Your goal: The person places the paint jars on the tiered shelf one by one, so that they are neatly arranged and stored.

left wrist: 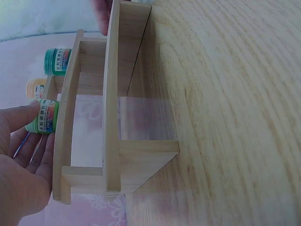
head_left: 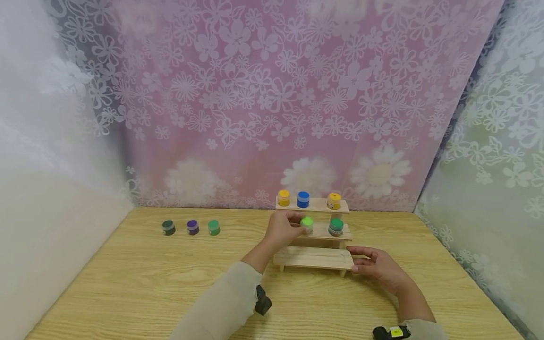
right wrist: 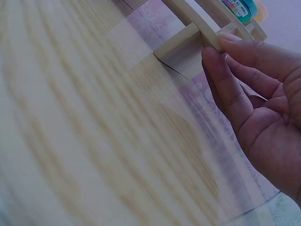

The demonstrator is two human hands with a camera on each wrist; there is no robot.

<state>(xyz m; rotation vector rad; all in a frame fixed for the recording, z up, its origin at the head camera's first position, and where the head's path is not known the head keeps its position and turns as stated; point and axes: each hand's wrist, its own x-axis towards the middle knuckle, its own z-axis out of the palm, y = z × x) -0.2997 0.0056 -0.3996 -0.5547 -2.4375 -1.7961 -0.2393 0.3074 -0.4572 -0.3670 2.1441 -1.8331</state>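
Note:
My left hand [head_left: 281,232] holds a light green paint jar [head_left: 307,222] at the middle tier of a three-step wooden stand [head_left: 312,258]. In the left wrist view, thumb and fingers are on either side of this jar [left wrist: 46,116], its base right at the board. A green-lidded paint jar [head_left: 335,227] stands to its right on the same tier. My right hand [head_left: 380,270] pinches the right end of the lowest board, thumb and fingertips at its corner in the right wrist view.
On the top tier stand a yellow jar [head_left: 284,198], a blue jar [head_left: 303,199] and another yellow jar [head_left: 334,201]. Dark green [head_left: 168,227], purple [head_left: 192,227] and green [head_left: 214,227] jars stand in a row on the table's left. A flowered curtain [head_left: 263,104] hangs behind.

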